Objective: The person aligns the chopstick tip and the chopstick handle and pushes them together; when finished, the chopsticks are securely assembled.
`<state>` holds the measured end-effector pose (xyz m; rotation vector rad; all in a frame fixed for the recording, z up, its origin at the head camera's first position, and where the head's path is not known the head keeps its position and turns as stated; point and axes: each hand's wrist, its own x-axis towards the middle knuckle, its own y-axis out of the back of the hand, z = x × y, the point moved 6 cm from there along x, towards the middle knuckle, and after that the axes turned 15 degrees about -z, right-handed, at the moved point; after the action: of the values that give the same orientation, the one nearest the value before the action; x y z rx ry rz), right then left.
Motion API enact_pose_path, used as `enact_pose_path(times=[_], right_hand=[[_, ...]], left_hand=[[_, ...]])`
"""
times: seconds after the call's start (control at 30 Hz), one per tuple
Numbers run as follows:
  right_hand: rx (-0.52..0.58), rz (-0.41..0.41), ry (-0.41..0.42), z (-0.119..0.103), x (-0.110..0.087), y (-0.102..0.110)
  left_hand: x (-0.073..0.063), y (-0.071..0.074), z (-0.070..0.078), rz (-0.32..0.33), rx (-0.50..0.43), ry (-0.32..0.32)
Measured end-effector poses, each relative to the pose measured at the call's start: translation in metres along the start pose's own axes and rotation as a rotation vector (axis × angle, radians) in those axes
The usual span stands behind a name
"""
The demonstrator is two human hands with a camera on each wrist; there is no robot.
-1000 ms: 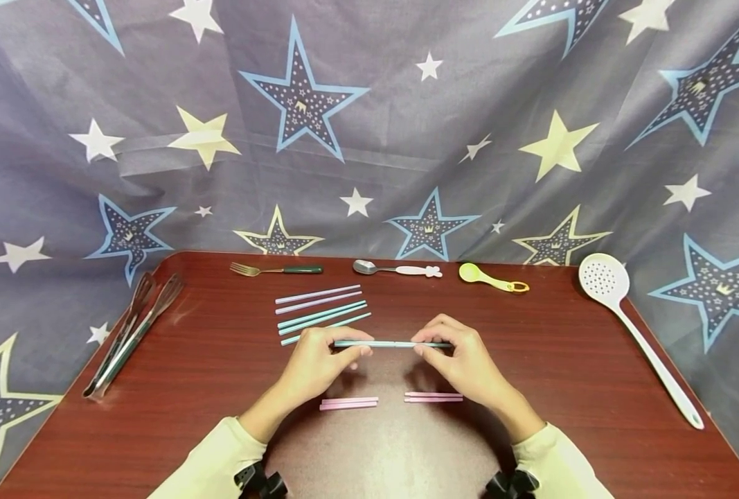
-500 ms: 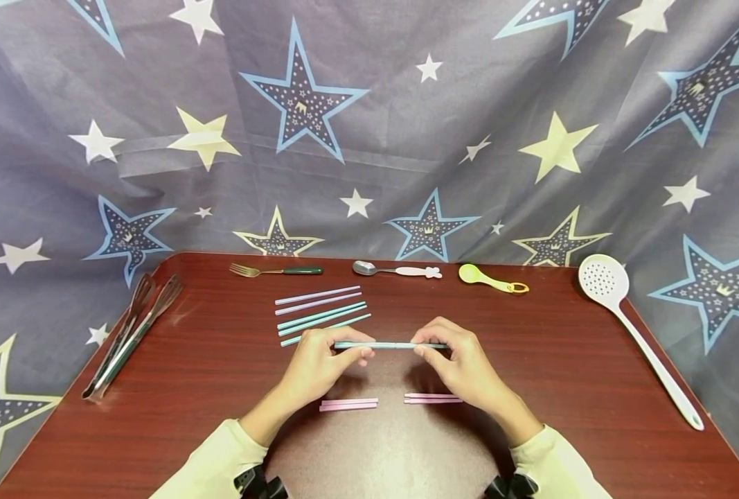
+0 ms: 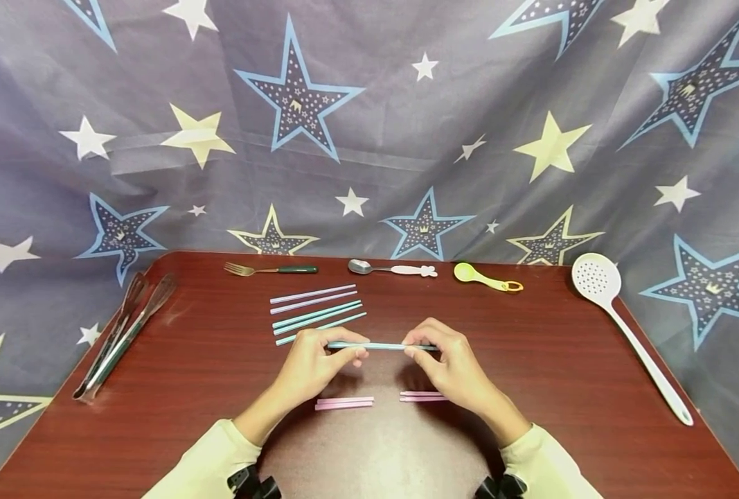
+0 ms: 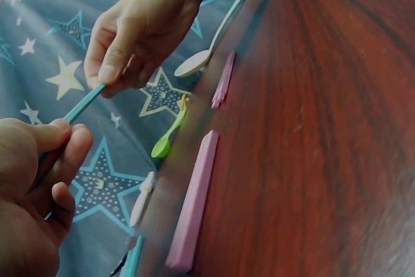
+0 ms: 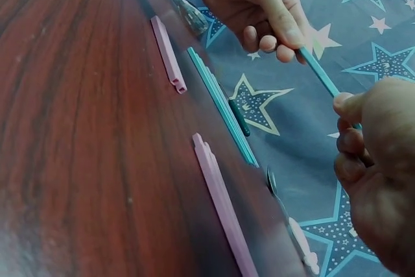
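Note:
A thin teal chopstick [image 3: 386, 346] is held level above the table, spanning both hands. My left hand [image 3: 309, 362] pinches its left part between thumb and fingers. The right part is pinched by my right hand [image 3: 450, 362]; in the right wrist view the chopstick [image 5: 319, 71] runs straight from one thumb to the other. Nearer the person, two short pink sticks [image 3: 344, 400] lie side by side below the left hand. Another short pink pair [image 3: 420, 398] lies below the right hand, partly hidden by it. Several teal chopsticks [image 3: 316, 313] rest behind the left hand.
Two purple chopsticks [image 3: 313, 294] lie beyond the teal ones. Along the back edge are a fork [image 3: 297, 269], a spoon [image 3: 413, 270] and a yellow-green measuring spoon [image 3: 465, 272]. Metal tongs [image 3: 120, 352] lie at the left edge, a white skimmer [image 3: 595, 277] at the right.
My right hand has come slightly closer to the left, and the seam seen earlier in the held chopstick no longer shows between the hands. The head view has shifted slightly.

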<state>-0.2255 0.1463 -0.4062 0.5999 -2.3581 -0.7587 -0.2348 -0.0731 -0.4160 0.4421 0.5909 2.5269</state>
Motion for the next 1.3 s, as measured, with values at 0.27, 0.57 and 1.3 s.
enact_pose_path(times=[0.27,0.57,1.3], right_hand=[[0.017,-0.003,-0.007,0.003,0.0,0.006],[0.058,-0.023,-0.022,0.002,0.0,0.007],[0.076,-0.094,-0.078,0.022,-0.027,0.015]], left_hand=[[-0.004,0.015,0.0,0.0,0.062,0.033],[-0.022,0.036,-0.002,0.019,0.187,0.051],[-0.062,0.076,-0.038,0.182,0.246,0.192]])
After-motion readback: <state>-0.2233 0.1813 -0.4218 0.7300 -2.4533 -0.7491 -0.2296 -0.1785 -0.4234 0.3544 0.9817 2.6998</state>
